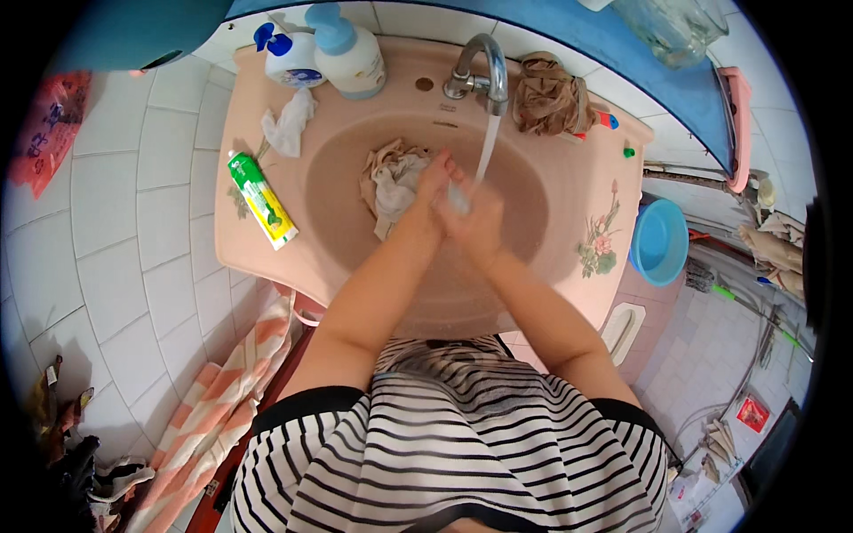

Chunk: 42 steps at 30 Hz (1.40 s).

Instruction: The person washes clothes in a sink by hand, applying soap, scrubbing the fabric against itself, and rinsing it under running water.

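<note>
My left hand (433, 192) and my right hand (475, 222) are together over the pink sink (524, 200), under the stream from the metal faucet (498, 84). Motion smears the right hand, and the fingers of both partly overlap. Something whitish shows between the palms; whether it is water, foam or cloth I cannot make out. Just left of my hands, a wet bundle of beige and white cloth (395, 182) lies in the basin. Water (488, 149) falls close beside my fingers.
Two pump bottles, one blue-topped (351, 62) and one white (293, 64), stand at the back left. A crumpled white cloth (289, 123) and a green-yellow tube (262, 200) lie on the left rim. Brown cloth (551, 93) sits right of the faucet; a blue basin (660, 242) is beyond.
</note>
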Motion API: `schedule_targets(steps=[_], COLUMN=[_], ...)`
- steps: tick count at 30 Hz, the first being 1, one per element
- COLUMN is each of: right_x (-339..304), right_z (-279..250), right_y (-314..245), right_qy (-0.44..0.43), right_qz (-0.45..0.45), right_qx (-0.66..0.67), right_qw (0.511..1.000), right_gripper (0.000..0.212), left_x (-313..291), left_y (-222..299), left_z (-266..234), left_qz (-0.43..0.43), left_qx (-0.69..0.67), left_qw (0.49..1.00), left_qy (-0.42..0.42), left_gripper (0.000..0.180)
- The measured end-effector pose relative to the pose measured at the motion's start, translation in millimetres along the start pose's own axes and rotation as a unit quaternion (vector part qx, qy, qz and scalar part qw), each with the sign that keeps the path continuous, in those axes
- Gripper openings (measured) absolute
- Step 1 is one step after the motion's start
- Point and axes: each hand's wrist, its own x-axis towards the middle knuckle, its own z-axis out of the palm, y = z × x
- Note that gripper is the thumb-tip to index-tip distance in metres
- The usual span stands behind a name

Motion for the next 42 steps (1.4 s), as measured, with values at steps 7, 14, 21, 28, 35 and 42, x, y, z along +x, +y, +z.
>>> schedule_targets(steps=[7,14,21,28,35,42], right_x=[19.3,24.4,30.8,39.8,-2.7,24.8], right_z=[-13.4,-15.2,-22.4,-33.5,-5.1,-14.0], right_y=[2.4,45.0,21.3,32.9,-4.2,5.7], right_qy=[-0.009,-0.032,-0.038,-0.169,-0.145,-0.058], right_qz=[0.096,0.249,0.010,0.195,-0.145,0.045], right_qx=[-0.062,-0.115,-0.163,0.104,-0.254,-0.166], right_qw=[0.993,0.961,0.986,0.960,0.945,0.983], right_gripper=[0.020,0.022,0.031,0.022,0.028,0.033], left_x=[-52.5,-34.6,-63.4,-71.0,-13.4,-44.9], left_y=[-5.6,-9.9,10.6,1.7,3.7,-15.8], left_z=[70.7,42.4,49.0,38.0,4.9,57.0], left_qz=[-0.012,0.046,0.080,-0.039,-0.129,-0.016], left_qx=[-0.012,0.007,-0.073,0.000,-0.012,-0.055], left_qw=[0.986,0.994,0.984,0.994,0.979,0.998], left_qy=[0.165,0.098,0.141,0.101,-0.156,0.037], left_gripper=[0.021,0.022,0.035,0.045,0.035,0.030])
